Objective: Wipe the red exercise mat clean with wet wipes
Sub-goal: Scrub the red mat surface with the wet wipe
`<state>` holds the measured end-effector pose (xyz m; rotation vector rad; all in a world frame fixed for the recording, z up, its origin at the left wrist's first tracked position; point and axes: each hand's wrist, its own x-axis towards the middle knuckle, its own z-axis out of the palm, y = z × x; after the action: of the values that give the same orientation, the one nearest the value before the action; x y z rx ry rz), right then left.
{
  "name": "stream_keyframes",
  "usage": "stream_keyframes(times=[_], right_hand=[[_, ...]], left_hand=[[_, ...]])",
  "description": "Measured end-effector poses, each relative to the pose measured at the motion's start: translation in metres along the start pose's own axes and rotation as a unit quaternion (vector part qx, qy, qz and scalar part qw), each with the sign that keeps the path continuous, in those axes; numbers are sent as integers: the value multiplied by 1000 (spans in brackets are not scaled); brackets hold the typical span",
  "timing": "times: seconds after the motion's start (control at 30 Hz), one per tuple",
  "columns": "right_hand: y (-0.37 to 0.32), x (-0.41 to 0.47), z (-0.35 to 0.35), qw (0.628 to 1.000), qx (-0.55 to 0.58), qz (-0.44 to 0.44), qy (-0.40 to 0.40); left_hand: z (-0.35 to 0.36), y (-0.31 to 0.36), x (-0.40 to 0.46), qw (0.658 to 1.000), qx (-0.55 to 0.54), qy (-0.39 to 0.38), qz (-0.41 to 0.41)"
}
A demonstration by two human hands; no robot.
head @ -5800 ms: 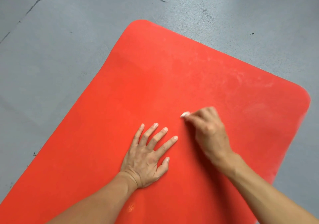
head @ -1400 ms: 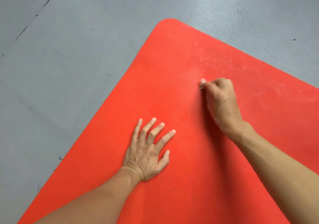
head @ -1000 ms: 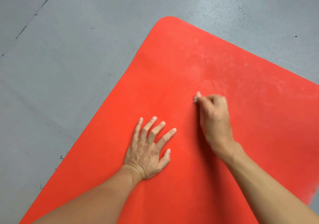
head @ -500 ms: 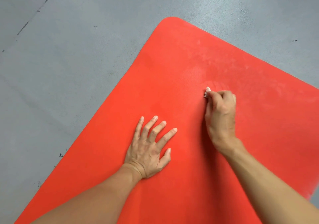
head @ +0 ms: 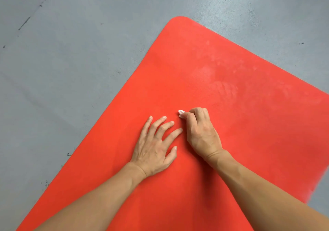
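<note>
The right hand (head: pixel 200 133) is curled into a loose fist on the red exercise mat (head: pixel 178 81), its fingers bunched around a wet wipe (head: pixel 181 113). Only a small white crumpled tip of the wipe pokes out past the knuckles, touching the mat; the rest is hidden inside the hand, so its size and fold cannot be made out. The left hand (head: pixel 154 149) lies just beside it, released and flat, palm down with fingers spread and straight, pressing on the mat and grasping nothing. The tip of its index finger is very near the right hand's knuckles; whether they touch cannot be told. Both forearms are bare and run off the lower edge of the picture.

The mat is smooth, matte, bright red, with a rounded far corner. It lies at a slant on the floor (head: pixel 71 61), and its near end and right side are cut off by the frame. Beyond the hands, toward the far right, its surface shows pale, chalky smudges and faint streaks; nearer the hands the red looks more even. The floor is grey and dull, with dark scuffs, specks and a thin dark seam at the upper left. No writing or label shows anywhere.
</note>
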<state>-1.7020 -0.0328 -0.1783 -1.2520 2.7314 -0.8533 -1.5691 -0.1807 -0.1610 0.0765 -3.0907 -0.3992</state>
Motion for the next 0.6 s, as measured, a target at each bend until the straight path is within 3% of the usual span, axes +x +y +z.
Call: stream_keyframes(times=[0.23,0.6], right_hand=[[-6,1,2,999,-23,28,-7],[-9,3,4,999,-36,38,-14]], left_hand=[[-12,-63,-7,997,21,38,-68],[0,-65,-10,996,20,41,-71]])
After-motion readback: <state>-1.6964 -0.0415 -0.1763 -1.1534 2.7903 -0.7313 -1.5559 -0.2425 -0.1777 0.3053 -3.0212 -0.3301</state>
